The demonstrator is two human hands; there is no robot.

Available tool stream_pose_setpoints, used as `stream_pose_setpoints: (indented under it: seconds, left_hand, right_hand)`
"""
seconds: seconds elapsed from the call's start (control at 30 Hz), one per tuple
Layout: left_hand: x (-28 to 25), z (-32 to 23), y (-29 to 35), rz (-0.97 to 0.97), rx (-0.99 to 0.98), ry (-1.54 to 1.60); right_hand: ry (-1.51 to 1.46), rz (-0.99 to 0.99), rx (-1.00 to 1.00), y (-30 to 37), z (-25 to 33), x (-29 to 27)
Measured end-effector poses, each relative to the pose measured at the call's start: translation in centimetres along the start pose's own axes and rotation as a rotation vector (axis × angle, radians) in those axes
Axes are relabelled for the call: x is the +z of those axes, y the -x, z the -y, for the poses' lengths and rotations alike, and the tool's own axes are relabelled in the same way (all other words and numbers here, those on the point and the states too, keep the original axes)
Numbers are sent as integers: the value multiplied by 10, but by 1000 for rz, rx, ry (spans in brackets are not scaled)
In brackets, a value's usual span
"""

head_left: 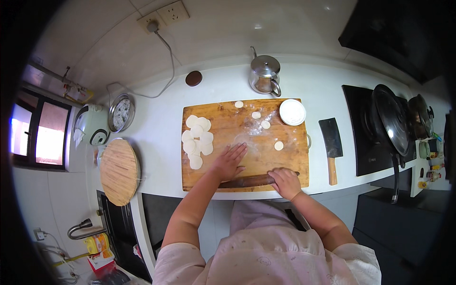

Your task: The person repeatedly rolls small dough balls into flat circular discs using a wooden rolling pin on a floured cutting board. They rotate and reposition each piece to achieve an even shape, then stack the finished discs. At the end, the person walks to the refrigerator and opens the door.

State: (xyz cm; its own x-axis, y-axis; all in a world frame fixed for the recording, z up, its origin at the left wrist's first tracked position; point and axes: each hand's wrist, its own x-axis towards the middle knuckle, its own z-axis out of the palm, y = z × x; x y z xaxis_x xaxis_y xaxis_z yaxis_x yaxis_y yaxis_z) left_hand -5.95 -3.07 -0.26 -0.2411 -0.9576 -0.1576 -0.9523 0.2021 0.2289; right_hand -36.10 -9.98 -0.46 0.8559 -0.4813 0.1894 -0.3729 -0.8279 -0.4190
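On the wooden board, my left hand lies flat with its fingers stretched out, over a floury, pale patch. A thin dough round may lie under its fingertips, but I cannot tell. My right hand is closed on the right end of a dark rolling pin, which lies along the board's near edge. Overlapping rolled dough wrappers cover the board's left side. Several small flattened dough pieces, including one dough piece nearest my right hand, sit at the centre and right on scattered flour.
A white round container stands at the board's far right corner. Right of the board lies a cleaver, before a stove with a lidded pan. A steel pot stands behind; a metal bowl and round wooden lid are left.
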Motion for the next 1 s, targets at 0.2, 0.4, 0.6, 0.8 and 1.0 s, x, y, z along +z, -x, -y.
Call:
stream_pose_setpoints:
  seconds: [0.2, 0.4, 0.6, 0.8, 1.0]
  left_hand:
    - [7, -33, -33, 25, -51, 159]
    - [20, -40, 9, -171, -115, 358]
    - [-1, -41, 47, -274, -254, 161]
    - [-4, -31, 15, -301, -302, 86]
    - [3, -15, -16, -366, -358, 67]
  right_hand:
    - [-23, -3, 4, -2, 1, -1]
    - [-30, 17, 5, -3, -6, -8]
    - [3, -19, 88, -26, -6, -21]
    - [73, -48, 146, -67, -8, -14]
    - [199, -41, 273, -98, -18, -16]
